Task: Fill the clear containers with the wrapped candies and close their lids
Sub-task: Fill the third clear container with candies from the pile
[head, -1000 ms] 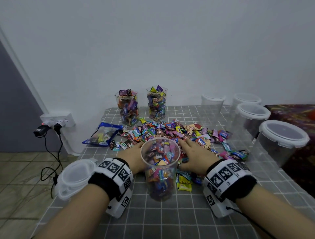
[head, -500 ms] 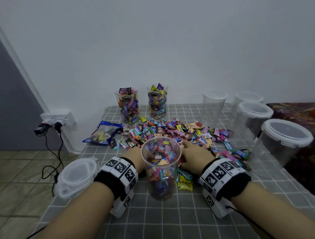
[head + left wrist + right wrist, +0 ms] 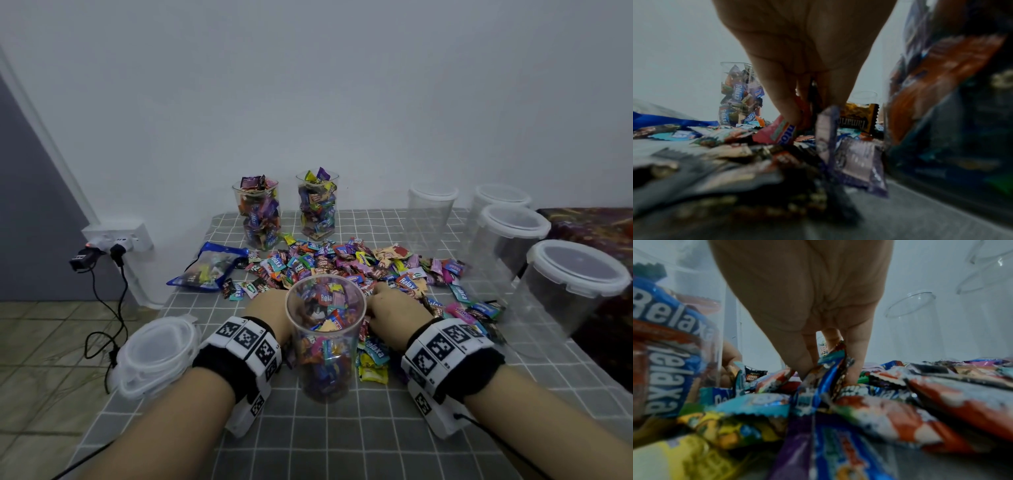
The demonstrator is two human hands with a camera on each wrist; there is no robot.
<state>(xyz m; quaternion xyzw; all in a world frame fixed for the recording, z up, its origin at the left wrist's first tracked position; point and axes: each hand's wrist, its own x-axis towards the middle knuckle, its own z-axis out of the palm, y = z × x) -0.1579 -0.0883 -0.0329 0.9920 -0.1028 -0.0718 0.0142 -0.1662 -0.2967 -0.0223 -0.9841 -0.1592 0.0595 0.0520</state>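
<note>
A tall clear container [image 3: 325, 339], mostly full of wrapped candies, stands open in front of me. Behind it a pile of wrapped candies [image 3: 346, 263] covers the grey checked tablecloth [image 3: 342, 438]. My left hand [image 3: 265, 310] is low on the container's left; in the left wrist view its fingers [image 3: 789, 110] curl down and pinch candies [image 3: 826, 129]. My right hand [image 3: 394, 310] is on the container's right, its fingers [image 3: 803, 360] closed around a bunch of wrappers [image 3: 830, 363]. A stack of clear lids [image 3: 157, 356] lies at the table's left edge.
Two full lidless containers [image 3: 258, 214] [image 3: 318, 205] stand at the back by the wall. An empty open container [image 3: 431, 219] and three lidded empty ones [image 3: 568, 287] line the right side. A blue candy bag [image 3: 209, 267] lies left. Cables hang from a wall socket [image 3: 116, 236].
Both hands have drawn back toward me from the pile, and their fingers have curled in over candies. The container has not moved.
</note>
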